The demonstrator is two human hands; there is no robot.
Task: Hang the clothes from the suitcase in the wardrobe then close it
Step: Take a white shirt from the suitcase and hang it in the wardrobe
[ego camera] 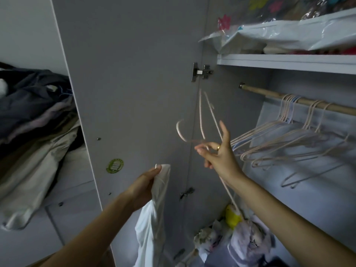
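My left hand (143, 187) grips the top of a white garment (152, 224) that hangs down in front of the open grey wardrobe door (125, 83). My right hand (217, 153) pinches a pale pink hanger (202, 120) near its neck, held tilted and blurred in front of the door's inner edge. The hook curves out to the left. To the right runs the wooden rail (308, 102) with several empty pink hangers (285, 139) on it. The suitcase is out of view.
A shelf (289, 61) above the rail carries plastic bags (279, 33) of folded items. Bundled clothes and a yellow object (232, 216) lie on the wardrobe floor. At the left, dark and beige clothes (32, 120) are heaped over a white cabinet.
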